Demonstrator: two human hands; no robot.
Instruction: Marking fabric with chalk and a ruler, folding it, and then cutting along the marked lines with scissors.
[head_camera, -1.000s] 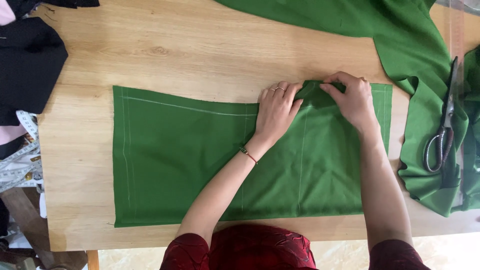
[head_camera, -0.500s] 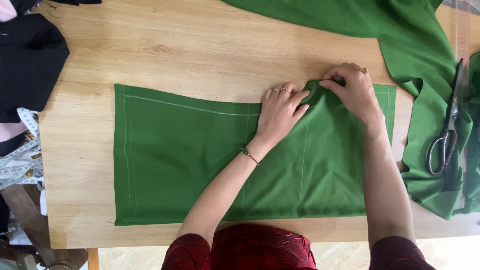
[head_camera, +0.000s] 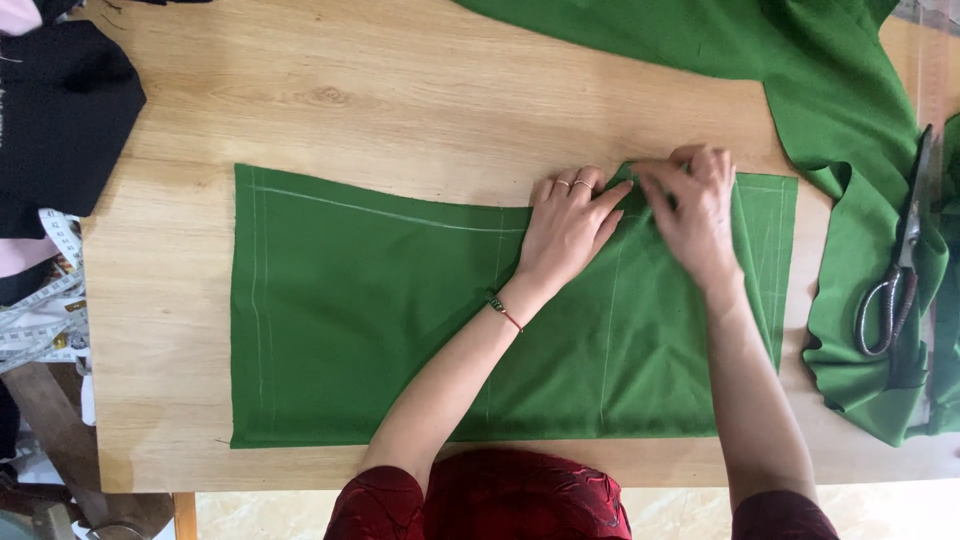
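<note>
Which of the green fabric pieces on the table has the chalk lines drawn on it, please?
The flat rectangular green fabric panel under both hands, not the loose, crumpled green cloth at the right; pale lines run along its edges.

A flat rectangular piece of green cloth marked with pale chalk lines (head_camera: 400, 320) lies across the middle of the light wooden table (head_camera: 330, 90). The left hand (head_camera: 565, 232) presses flat on its upper edge, while the right hand (head_camera: 695, 210) pinches a small fold there. Grey metal scissors (head_camera: 893, 275) rest on loose green fabric (head_camera: 830, 110) at the right of the frame.
</note>
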